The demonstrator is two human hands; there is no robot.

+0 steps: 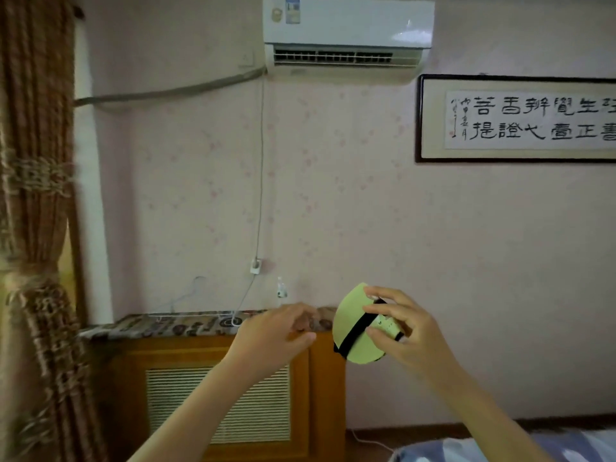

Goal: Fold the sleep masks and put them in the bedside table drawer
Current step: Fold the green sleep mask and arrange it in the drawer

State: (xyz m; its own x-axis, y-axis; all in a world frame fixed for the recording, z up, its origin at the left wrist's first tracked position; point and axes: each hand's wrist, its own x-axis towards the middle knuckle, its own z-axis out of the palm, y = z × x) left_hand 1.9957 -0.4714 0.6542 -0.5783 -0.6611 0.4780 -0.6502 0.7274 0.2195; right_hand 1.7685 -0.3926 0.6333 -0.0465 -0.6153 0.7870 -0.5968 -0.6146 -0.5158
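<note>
A pale yellow-green sleep mask with a black elastic strap across it is held up in the air, folded into a rounded half shape. My right hand grips it from the right, thumb and fingers pinched over the strap. My left hand hovers just left of the mask, fingers loosely curled and apart from it, holding nothing. No bedside table drawer is in view.
An orange wooden radiator cabinet with a slatted grille and patterned cloth top stands against the pink wall behind my hands. A brown curtain hangs at left. A blue bedcover corner shows at bottom right. An air conditioner and framed calligraphy hang above.
</note>
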